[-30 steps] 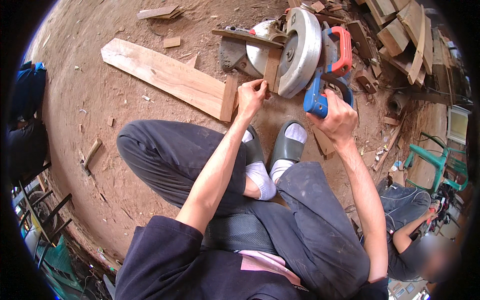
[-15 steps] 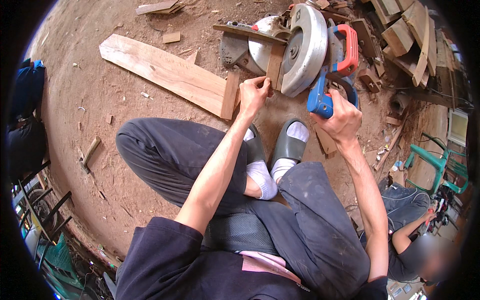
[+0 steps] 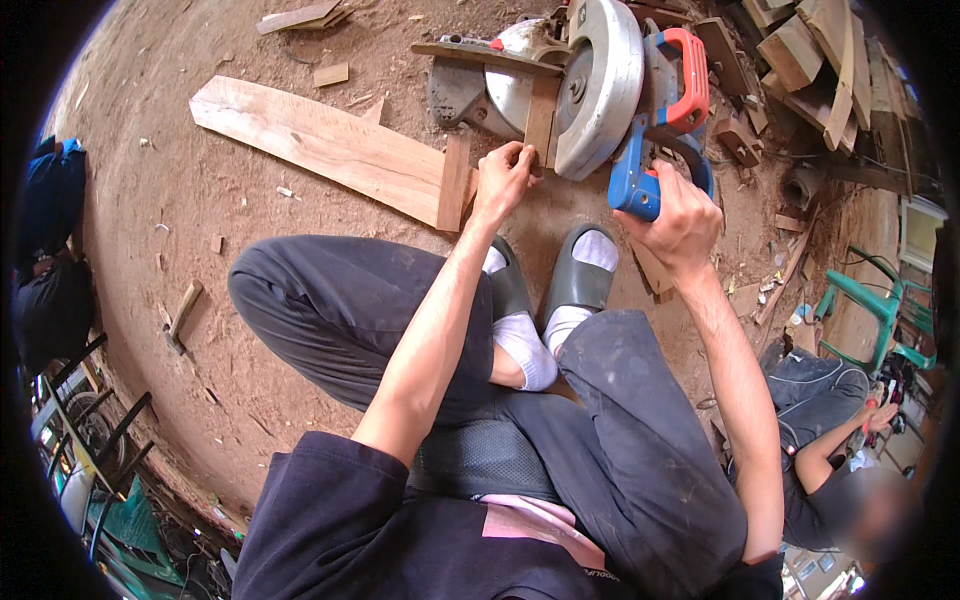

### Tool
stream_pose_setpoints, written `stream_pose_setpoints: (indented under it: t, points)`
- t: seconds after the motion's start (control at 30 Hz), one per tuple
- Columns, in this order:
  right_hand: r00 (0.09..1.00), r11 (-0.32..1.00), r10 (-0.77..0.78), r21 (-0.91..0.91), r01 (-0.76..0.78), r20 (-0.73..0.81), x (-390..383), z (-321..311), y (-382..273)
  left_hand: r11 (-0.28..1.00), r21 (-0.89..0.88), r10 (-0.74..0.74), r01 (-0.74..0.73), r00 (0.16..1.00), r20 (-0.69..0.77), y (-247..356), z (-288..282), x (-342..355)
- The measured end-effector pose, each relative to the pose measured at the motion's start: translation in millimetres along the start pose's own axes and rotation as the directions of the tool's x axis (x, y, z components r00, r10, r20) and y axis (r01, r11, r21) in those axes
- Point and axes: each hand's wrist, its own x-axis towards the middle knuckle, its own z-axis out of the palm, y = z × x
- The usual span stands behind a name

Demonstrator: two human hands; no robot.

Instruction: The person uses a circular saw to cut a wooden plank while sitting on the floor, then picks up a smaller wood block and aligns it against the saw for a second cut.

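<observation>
My left hand (image 3: 504, 181) pinches the near end of a narrow wood strip (image 3: 541, 112), which lies on the saw beside the blade guard. My right hand (image 3: 679, 211) is wrapped round the blue rear handle (image 3: 632, 181) of a miter saw (image 3: 603, 88) with a rounded silver guard. The saw's red carrying handle (image 3: 688, 76) stands farther forward. The blade's cutting edge is mostly hidden by the guard. Left of my left hand, a short wood block (image 3: 454, 184) rests across the end of a long, wide plank (image 3: 315, 142) lying on the ground.
Wood offcuts (image 3: 795, 58) are piled at the far right. A hammer (image 3: 181, 310) lies on the dirt floor left of my knee. At the right, a person (image 3: 810, 450) sits near a green plastic chair (image 3: 865, 305). My sandalled feet (image 3: 585, 272) are just below the saw.
The whole view has shifted slightly. Both my hands keep the same grips on the strip and the saw handle. The hand of the person at the right has spread open.
</observation>
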Motion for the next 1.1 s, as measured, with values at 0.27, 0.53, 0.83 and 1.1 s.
stream_pose_setpoints:
  t: [0.27,0.53,0.83,1.1]
  points:
    - [0.999,1.0,-0.018,0.004,0.018,-0.048,-1,3,3,0.974,0.223,0.023,-0.029,0.999,0.027,2,-11,-1]
    - [0.998,1.0,-0.023,-0.014,0.022,-0.055,1,1,1,0.991,0.12,-0.061,0.052,0.996,0.068,4,-7,-3]
    - [1.0,1.0,0.005,-0.007,-0.005,-0.017,0,0,1,0.964,0.259,0.04,-0.059,0.996,0.077,-2,-5,1]
    - [1.0,1.0,0.026,0.015,-0.027,0.015,0,-1,-1,0.982,-0.061,0.166,-0.176,0.976,-0.141,5,12,-13]
